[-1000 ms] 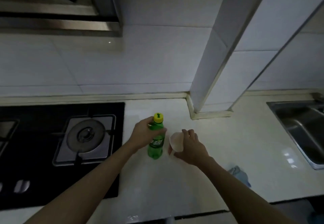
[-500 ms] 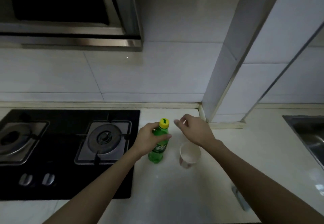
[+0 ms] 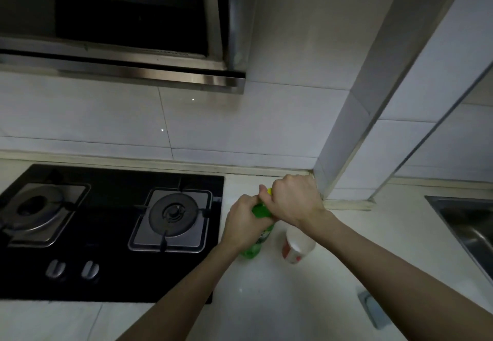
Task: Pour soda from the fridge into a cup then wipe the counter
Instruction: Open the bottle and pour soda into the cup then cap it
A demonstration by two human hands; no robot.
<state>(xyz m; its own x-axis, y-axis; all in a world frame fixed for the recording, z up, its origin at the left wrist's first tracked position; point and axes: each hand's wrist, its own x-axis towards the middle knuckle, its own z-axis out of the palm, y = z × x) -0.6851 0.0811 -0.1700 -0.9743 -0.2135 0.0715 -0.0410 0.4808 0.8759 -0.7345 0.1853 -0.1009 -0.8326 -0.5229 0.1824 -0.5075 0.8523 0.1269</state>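
Note:
A green soda bottle with a yellow cap stands upright on the white counter, right of the stove. My left hand grips the bottle's body. My right hand is curled over the top and grips the yellow cap, which shows only as a sliver. A white paper cup with red print stands upright just right of the bottle, partly under my right forearm. A blue-grey cloth lies on the counter at the lower right, mostly hidden by my right arm.
A black two-burner gas stove fills the left of the counter, with a steel range hood above it. A tiled pillar juts out behind my hands. The steel sink sits at the far right.
My right hand let go of the cup, which now stands on the counter, moved up and left, and closed over the bottle cap. My left hand stayed on the bottle.

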